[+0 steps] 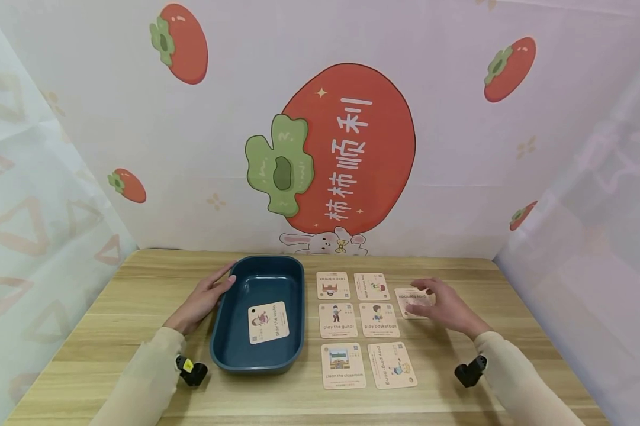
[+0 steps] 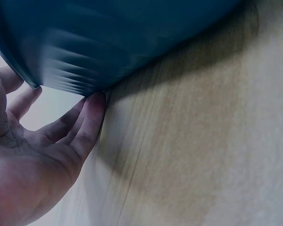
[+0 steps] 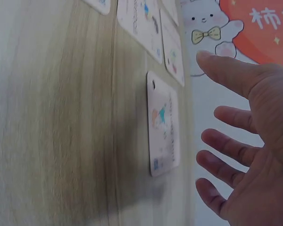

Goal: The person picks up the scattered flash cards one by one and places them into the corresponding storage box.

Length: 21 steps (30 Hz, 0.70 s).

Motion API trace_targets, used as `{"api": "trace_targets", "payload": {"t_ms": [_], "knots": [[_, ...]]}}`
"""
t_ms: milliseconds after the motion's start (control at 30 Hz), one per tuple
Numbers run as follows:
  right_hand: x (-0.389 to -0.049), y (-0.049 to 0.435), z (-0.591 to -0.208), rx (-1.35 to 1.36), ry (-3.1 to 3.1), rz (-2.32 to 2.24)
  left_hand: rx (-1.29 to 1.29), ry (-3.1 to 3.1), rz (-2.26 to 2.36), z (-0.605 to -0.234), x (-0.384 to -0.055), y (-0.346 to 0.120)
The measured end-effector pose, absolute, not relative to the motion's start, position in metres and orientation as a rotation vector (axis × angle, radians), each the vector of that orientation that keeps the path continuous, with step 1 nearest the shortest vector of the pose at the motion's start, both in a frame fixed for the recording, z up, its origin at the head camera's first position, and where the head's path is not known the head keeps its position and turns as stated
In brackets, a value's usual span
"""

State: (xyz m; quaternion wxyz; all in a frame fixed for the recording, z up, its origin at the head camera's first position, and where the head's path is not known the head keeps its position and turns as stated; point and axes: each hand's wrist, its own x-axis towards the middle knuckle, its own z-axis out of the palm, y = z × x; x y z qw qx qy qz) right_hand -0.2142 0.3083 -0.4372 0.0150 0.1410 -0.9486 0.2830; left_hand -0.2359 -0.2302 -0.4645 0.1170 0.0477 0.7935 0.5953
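Observation:
My left hand [image 1: 206, 299] holds the dark blue tray [image 1: 257, 370] at its far left side. The thumb lies at the rim, while the other fingertips reach the outer wall and lower edge in the left wrist view. Inside the tray lies one picture card [image 1: 268, 322] reading "play the violin". My right hand [image 1: 441, 305] hovers over another card [image 1: 403, 302] at the right end of the rows, partly covering it. Its fingers are spread and loosely bent, with nothing between them. In the right wrist view this card [image 3: 162, 125] lies flat on the table.
Several more cards lie in rows between the tray and my right hand, among them "play the guitar" [image 1: 338, 320], "play basketball" [image 1: 380, 320] and "clean the classroom" [image 1: 343, 366]. The wooden table [image 1: 277, 402] meets a persimmon-printed backdrop [image 1: 447, 225] at its back edge.

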Motion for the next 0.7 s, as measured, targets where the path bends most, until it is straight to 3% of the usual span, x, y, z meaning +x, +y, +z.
{"api": "trace_targets", "payload": {"t_ms": [700], "knots": [[-0.232, 0.341, -0.466, 0.339, -3.088, 0.604, 0.142, 2.314, 1.759, -0.464, -0.235, -0.229]]}}
